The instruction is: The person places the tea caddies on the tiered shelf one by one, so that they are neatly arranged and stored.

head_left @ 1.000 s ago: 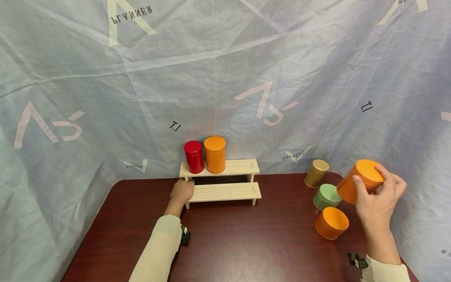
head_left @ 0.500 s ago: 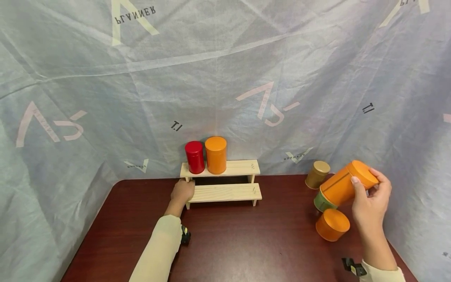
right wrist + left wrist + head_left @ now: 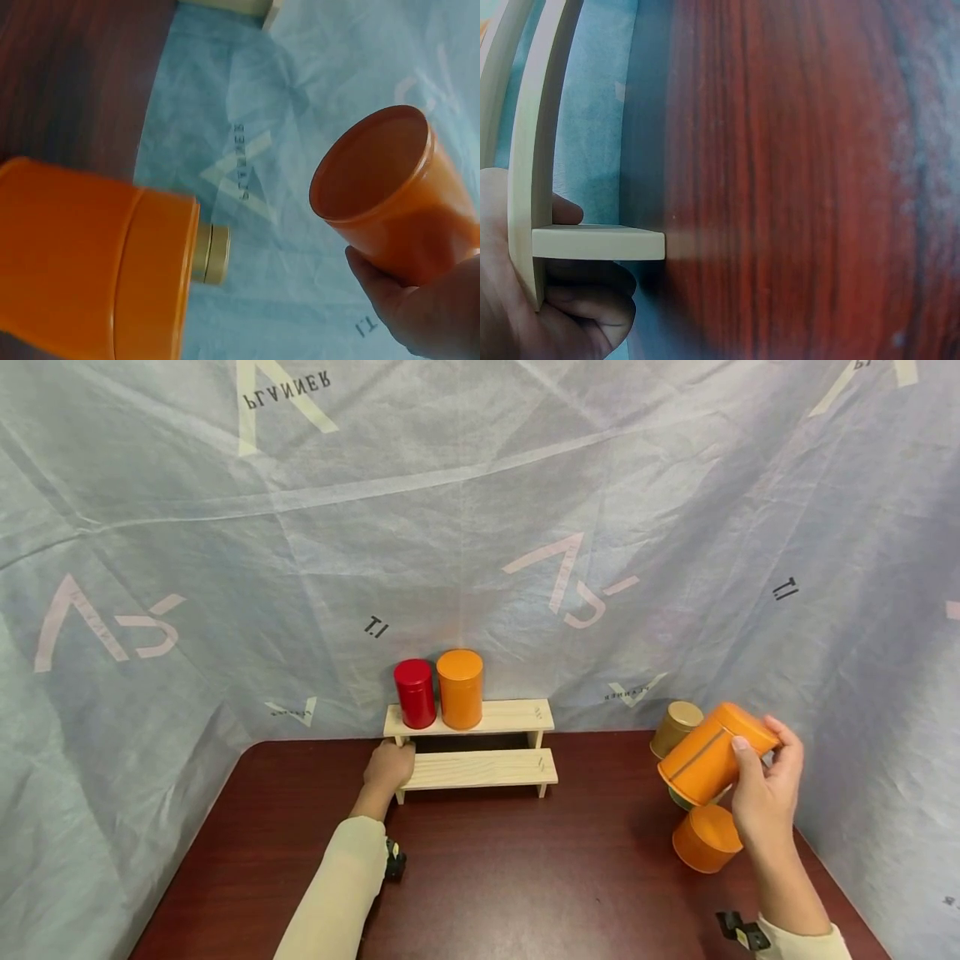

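Right hand (image 3: 767,795): grip around tilted orange canister (image 3: 705,756), held above surface (image 3: 525,868). Left hand (image 3: 387,766): grip clasps wooden stand (image 3: 480,769), left end.

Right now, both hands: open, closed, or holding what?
Left hand: closed, gripping the left end of the pale wooden two-tier stand.
Right hand: closed, holding a tall orange cylindrical tin, tilted.

Held orange canister (image 3: 703,762) smooth and metal-like on my feed, red tin (image 3: 416,695) glossy, rack (image 3: 480,769) of matt grained wood, table (image 3: 525,868) shiny, wood-grained, backdrop (image 3: 450,543) creased matt cloth
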A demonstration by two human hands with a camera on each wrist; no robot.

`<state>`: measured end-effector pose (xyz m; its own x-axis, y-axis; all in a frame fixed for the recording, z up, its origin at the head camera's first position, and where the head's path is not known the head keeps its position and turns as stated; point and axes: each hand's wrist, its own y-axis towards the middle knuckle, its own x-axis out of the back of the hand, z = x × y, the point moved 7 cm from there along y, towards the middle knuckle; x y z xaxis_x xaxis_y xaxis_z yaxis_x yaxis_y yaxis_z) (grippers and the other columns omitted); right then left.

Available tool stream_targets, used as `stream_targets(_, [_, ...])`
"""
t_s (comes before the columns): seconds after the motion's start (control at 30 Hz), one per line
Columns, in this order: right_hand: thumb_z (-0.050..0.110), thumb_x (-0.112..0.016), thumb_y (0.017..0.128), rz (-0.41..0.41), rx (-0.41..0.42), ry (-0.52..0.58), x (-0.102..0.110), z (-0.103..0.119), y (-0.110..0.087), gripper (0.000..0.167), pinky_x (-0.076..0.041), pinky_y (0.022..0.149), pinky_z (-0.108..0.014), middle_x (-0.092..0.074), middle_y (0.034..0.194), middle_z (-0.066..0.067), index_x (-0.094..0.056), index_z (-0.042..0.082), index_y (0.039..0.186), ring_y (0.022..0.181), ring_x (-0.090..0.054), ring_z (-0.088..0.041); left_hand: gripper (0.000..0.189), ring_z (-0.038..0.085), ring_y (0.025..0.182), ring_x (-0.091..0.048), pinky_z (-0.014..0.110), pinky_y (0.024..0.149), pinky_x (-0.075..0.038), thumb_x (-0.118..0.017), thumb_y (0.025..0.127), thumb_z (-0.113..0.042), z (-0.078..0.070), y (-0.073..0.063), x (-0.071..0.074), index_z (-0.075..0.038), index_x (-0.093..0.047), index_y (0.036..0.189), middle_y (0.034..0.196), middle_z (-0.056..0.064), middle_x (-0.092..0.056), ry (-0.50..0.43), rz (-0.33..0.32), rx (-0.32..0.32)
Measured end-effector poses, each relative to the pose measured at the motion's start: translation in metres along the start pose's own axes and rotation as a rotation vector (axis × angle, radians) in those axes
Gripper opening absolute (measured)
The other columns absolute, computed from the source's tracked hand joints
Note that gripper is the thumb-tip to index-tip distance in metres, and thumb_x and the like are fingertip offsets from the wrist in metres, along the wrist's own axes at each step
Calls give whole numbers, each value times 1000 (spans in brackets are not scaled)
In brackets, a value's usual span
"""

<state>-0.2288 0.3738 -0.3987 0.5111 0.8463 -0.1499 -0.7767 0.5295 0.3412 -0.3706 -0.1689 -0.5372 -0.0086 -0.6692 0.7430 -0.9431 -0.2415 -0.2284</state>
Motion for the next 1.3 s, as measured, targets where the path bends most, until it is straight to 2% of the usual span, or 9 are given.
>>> stream_targets(0.33, [21, -46, 113, 167, -48, -106, -24, -11, -3, 50, -54, 74, -12, -54, 127, 10, -31, 18, 160, 98, -62, -5, 63, 33, 97, -64, 47, 81, -52, -37, 108, -42, 0, 0, 1, 3, -51, 149, 128, 22, -64, -4, -14, -5])
stream_targets(0.53, [38, -36, 115, 271, -126, -228, -37, -24, -3, 61, -51, 80, -9, -42, 151, 1, -14, 25, 171, 107, -55, 1, 64, 34, 100, -64, 49, 83, -53, -34, 108, -43, -1, 1, 3, 3, -48, 151, 135, 23, -61, 13, -10, 0])
stream_targets(0.63, [47, -32, 115, 312, -207, -236, -42, -32, -6, 63, -51, 82, -12, -39, 151, 3, -8, 31, 171, 107, -54, -1, 65, 35, 102, -65, 50, 85, -54, -34, 108, -43, -1, 0, 2, 3, -48, 151, 135, 23, -61, 13, -14, 2])
stream_targets(0.73, [52, -32, 114, 317, -285, -196, -44, -37, -10, 62, -53, 77, -18, -49, 132, 14, -15, 34, 171, 97, -57, -4, 64, 35, 103, -65, 51, 86, -54, -34, 107, -43, 0, 1, 1, 3, -50, 150, 134, 22, -62, 14, -19, -2])
stream_targets(0.87, [54, -32, 113, 363, -342, -27, -54, -39, -16, 47, -55, 71, -24, -58, 106, 16, -36, 38, 157, 84, -61, -5, 62, 31, 94, -64, 45, 78, -52, -35, 107, -43, 1, 3, 0, 1, -55, 147, 124, 20, -65, 10, -20, -4])
stream_targets(0.97, [51, -34, 114, 426, -373, 118, -65, -38, -20, 31, -58, 67, -28, -62, 100, 13, -40, 37, 141, 80, -65, -8, 60, 28, 86, -60, 41, 72, -48, -36, 107, -43, 1, 3, 1, -1, -59, 143, 114, 17, -65, 3, -23, -1])
stream_targets(1.03, [45, -40, 113, 448, -391, 144, -70, -38, -23, 28, -60, 67, -30, -63, 103, 12, -38, 37, 140, 82, -67, -8, 59, 27, 84, -59, 41, 71, -47, -36, 107, -43, 0, 2, 1, -1, -60, 141, 111, 17, -65, -2, -24, -6])
stream_targets(1.23, [19, -63, 105, 498, -435, 82, -82, -43, -34, 78, -62, 79, -33, -51, 125, 7, -15, 43, 161, 97, -67, -11, 60, 28, 88, -62, 43, 74, -50, -36, 106, -43, 0, 2, 1, 0, -60, 141, 117, 18, -66, -3, -25, -8])
stream_targets(1.3, [16, -63, 104, 513, -434, 100, -86, -46, -37, 80, -63, 81, -34, -50, 127, 6, -14, 43, 162, 98, -69, -12, 61, 28, 90, -63, 44, 76, -50, -35, 106, -44, 0, 2, 0, -1, -59, 142, 119, 18, -66, -4, -26, -6])
